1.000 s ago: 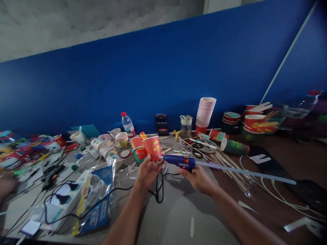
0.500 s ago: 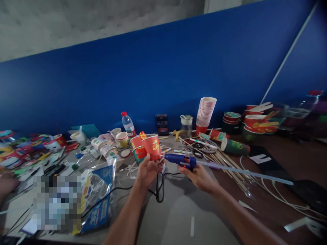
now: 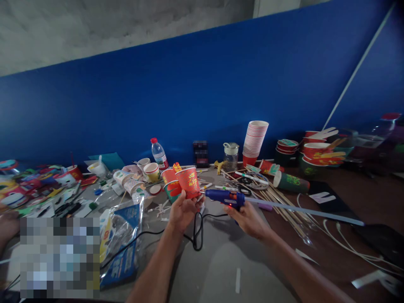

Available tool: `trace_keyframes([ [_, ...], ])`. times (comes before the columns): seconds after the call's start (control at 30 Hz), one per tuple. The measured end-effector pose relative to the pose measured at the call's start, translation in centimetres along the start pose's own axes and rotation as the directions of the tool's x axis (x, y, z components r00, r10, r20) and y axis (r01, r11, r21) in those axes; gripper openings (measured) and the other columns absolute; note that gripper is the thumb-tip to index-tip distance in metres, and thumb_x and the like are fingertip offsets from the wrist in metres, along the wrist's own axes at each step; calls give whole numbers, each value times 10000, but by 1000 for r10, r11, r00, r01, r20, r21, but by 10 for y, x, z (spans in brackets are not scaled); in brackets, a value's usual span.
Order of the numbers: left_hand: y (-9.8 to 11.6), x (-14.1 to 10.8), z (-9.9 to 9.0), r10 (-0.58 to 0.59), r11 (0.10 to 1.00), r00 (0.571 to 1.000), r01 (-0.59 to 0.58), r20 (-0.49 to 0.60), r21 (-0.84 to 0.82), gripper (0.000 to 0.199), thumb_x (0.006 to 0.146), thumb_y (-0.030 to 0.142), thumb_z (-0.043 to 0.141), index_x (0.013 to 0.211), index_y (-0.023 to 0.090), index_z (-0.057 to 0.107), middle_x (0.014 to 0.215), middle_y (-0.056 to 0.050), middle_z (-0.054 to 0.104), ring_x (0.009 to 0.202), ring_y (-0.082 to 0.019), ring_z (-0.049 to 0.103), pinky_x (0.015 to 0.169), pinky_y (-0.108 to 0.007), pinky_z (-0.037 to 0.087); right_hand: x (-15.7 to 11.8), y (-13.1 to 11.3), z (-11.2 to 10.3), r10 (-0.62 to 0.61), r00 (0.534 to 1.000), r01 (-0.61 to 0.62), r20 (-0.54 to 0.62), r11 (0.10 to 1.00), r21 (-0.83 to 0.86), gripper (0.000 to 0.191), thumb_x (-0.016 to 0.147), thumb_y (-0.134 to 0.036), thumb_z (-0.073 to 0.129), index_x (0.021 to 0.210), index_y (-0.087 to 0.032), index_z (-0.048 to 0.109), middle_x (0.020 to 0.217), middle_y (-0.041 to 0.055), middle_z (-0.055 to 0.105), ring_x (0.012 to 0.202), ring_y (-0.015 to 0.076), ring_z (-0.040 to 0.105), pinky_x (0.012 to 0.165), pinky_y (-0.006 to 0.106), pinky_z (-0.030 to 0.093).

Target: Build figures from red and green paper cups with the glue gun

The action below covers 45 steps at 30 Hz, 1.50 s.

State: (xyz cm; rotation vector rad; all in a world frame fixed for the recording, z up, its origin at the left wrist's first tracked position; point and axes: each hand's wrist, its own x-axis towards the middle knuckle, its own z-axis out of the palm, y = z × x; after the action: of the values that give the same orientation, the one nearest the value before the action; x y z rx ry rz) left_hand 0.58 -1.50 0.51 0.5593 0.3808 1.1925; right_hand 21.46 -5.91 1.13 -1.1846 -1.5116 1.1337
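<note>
My left hand [image 3: 184, 212] is closed around the lower part of a red paper cup [image 3: 188, 181] with yellow lettering, its mouth facing up. My right hand [image 3: 246, 219] grips a blue hot glue gun [image 3: 224, 198] by the handle; a small red light glows on it. A long translucent glue stick [image 3: 303, 209] sticks out of its back end. The gun's nozzle points at the cup's lower right side, close to my left fingers; whether it touches is too small to tell. Just behind the held cup stand a red cup and a green cup [image 3: 172, 192].
A tall stack of paper cups [image 3: 255, 141] and a glass jar [image 3: 231, 156] stand by the blue partition [image 3: 176, 92]. Wooden sticks [image 3: 285, 210] and markers lie to the right. A black cord [image 3: 198, 240] loops below my hands. Another person's hand [image 3: 8, 227] is at far left.
The glue gun has shifted very slightly right, its nozzle still near the cup. My left hand and the cup stay almost in place.
</note>
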Motion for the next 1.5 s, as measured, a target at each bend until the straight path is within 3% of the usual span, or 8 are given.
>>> trace_keyframes([
  [0.17,0,-1,1,12,1000,1000,-12,11,-4,225,851,332,567,847,155,706,788,-72,714,886,-228,659,970,-435,420,0,-1,1,29,1000,-29,-13,1000,8,359,711,-520,628,699,-195,477,537,-76,264,486,69,228,416,214,164],
  [0.43,0,0,-4,22,1000,999,-22,-32,6,235,881,278,507,821,158,699,760,-69,727,831,-217,674,930,-416,455,-1,1,6,-22,999,24,-38,998,66,333,697,-497,634,788,-192,535,612,-32,417,552,105,354,479,227,294],
  [0.67,-3,2,-5,78,997,994,-77,-70,16,117,825,222,586,873,189,687,822,-49,728,808,-200,667,906,-413,463,-3,2,9,12,999,-12,-51,1000,0,337,712,-478,615,853,-180,547,536,-73,320,488,86,280,424,212,231],
  [0.8,-4,3,-4,88,996,992,-88,-86,1,96,803,229,625,874,205,685,882,-37,721,845,-193,658,914,-401,448,-6,3,10,-58,996,54,-65,997,-57,337,750,-448,601,960,-184,601,577,-25,491,515,129,424,462,234,366],
  [0.9,-3,2,-3,73,997,993,-73,-94,6,131,795,231,638,914,207,686,925,-45,718,870,-201,649,897,-387,444,-7,0,10,-119,989,110,-90,989,-99,374,774,-418,597,1075,-197,616,736,46,639,642,198,564,564,289,478],
  [1.0,-3,2,-2,74,997,992,-72,-101,20,169,791,247,643,951,207,683,976,-60,712,924,-222,638,884,-384,437,-8,0,10,-200,974,180,-103,967,-179,377,781,-395,593,1100,-196,620,943,97,683,802,243,624,672,331,525],
  [1.2,-4,1,-1,79,997,990,-77,-120,27,221,797,248,639,1014,216,670,958,-50,714,932,-221,636,870,-373,435,-7,2,10,-322,943,274,-84,895,-351,344,792,-356,570,1083,-180,624,1094,135,655,998,285,604,843,409,503],
  [1.5,-4,2,0,94,996,989,-94,-116,6,236,808,227,614,1039,226,664,912,-39,715,871,-201,644,916,-393,431,-6,-2,8,-399,914,335,-73,845,-416,277,818,-335,546,1042,-189,618,1019,110,667,975,274,598,890,412,470],
])
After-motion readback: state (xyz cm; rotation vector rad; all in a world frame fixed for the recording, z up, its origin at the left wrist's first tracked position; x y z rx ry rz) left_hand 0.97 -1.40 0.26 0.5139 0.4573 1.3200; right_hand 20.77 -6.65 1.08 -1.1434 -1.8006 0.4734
